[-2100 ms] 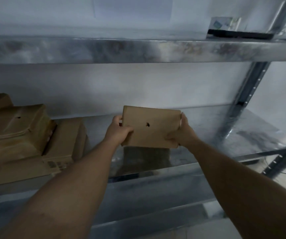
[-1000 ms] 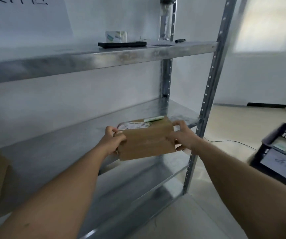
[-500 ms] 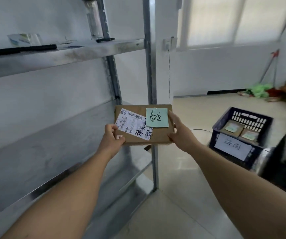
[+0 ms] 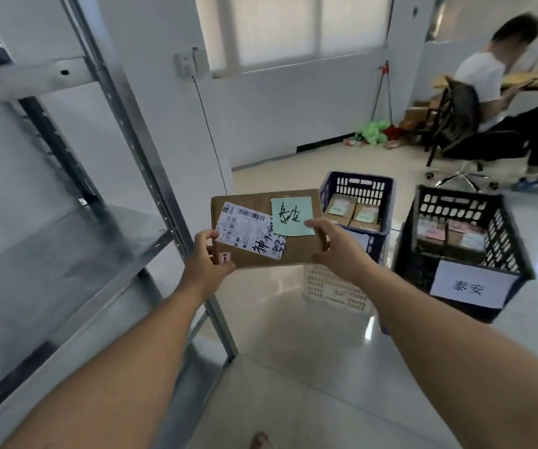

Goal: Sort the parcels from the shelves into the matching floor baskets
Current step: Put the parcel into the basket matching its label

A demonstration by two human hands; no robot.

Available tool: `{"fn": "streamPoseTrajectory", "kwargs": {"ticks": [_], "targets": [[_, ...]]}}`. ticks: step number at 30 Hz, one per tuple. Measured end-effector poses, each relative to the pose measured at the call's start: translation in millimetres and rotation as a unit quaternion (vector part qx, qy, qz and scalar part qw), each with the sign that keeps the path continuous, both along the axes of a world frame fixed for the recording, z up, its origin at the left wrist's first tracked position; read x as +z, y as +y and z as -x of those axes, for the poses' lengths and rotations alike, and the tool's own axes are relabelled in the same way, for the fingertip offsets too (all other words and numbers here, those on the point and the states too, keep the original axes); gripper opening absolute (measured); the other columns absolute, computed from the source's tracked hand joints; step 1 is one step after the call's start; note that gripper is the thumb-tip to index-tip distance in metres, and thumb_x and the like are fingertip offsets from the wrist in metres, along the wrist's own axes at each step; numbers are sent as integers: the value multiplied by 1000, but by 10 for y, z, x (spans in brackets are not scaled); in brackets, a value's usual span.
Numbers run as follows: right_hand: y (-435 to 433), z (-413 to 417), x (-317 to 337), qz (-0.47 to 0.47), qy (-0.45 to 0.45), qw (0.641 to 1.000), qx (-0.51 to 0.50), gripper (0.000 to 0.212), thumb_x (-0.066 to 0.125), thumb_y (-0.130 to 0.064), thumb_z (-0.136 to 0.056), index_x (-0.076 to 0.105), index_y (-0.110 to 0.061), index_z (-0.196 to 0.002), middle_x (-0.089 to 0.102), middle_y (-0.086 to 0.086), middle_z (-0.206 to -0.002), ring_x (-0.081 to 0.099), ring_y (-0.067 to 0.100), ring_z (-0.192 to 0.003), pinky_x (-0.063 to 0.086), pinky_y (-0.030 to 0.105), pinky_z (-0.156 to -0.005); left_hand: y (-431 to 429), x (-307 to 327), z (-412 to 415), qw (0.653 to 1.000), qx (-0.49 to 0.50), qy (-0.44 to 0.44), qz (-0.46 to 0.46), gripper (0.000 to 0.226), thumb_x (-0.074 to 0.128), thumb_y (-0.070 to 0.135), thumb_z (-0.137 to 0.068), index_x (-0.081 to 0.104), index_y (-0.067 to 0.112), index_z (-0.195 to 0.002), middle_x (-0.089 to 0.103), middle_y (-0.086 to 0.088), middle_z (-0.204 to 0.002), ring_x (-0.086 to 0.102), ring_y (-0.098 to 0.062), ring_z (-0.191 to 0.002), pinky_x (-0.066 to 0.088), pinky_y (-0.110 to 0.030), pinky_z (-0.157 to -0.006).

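I hold a flat brown cardboard parcel [image 4: 297,247] in front of me with both hands, label side up. It carries a white shipping label and a green handwritten sticky note [image 4: 292,216]. My left hand [image 4: 207,264] grips its left edge, my right hand [image 4: 335,249] its right edge. On the floor beyond stand a dark blue basket [image 4: 357,186] with several small parcels, a black basket [image 4: 468,273] with parcels and a white sign reading 泰安, and a white basket [image 4: 332,288] partly hidden behind my right hand.
The metal shelf rack [image 4: 76,241] stands at my left, its upright post [image 4: 144,163] close to my left arm. A person on a wheeled office chair [image 4: 455,124] sits at the back right by a desk. Green bags and a broom lie against the far wall. Glossy tiled floor lies ahead.
I have turned right, away from the shelves, carrying the parcel. The parcel was flipped so its labels face up. The floor baskets and the seated person have come into view.
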State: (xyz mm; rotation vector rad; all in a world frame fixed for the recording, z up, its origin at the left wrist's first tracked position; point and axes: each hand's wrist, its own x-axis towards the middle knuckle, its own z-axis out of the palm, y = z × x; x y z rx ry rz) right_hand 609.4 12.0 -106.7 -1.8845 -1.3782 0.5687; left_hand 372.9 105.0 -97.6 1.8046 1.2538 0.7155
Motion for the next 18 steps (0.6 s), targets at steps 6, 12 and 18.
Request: {"fn": "streamPoseTrajectory", "kwargs": {"ticks": [6, 12, 18], "targets": [[75, -583, -132, 13, -8, 998, -61, 75, 75, -9, -78, 37, -30, -140, 47, 4, -137, 52, 22, -115, 49, 42, -97, 412, -195, -731, 997, -73, 2, 4, 62, 66, 6, -86, 29, 23, -133, 52, -8, -128, 54, -22, -103, 44, -32, -85], [332, -1215, -171, 28, -12, 992, -120, 73, 71, -4, -81, 36, -33, -139, 49, 4, -134, 54, 23, -112, 52, 43, -93, 881, -277, -1522, 991, -134, 0, 18, 63, 64, 0, -86, 28, 20, -134, 52, -6, -121, 53, -21, -102, 45, -32, -87], [684, -1838, -168, 34, -5, 985, -169, 73, 71, -4, -80, 37, -33, -138, 48, 4, -135, 51, 22, -115, 49, 42, -99, 1442, -264, -2264, 982, -187, 15, 6, 63, 66, 6, -85, 30, 23, -133, 56, -2, -116, 57, -24, -101, 48, -41, -93]]}}
